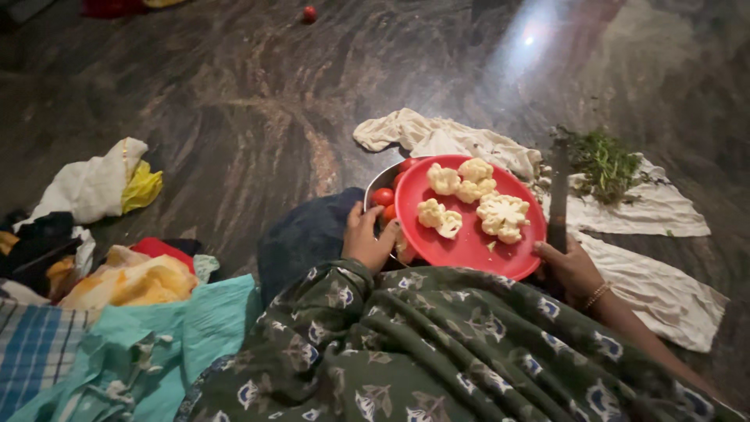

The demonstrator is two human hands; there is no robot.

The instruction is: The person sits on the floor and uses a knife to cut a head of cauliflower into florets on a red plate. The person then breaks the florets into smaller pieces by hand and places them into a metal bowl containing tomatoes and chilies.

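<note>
Gripping plate [469, 242] rim with left hand [367, 238], right hand [570, 266] closing on upright blade [558, 199] beside it.

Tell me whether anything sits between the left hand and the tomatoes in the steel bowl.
Partly. The left hand rests at the steel bowl rim, close to the tomatoes. The red plate carrying cauliflower florets lies over most of the bowl, so only the tomatoes at its left edge are exposed.
</note>
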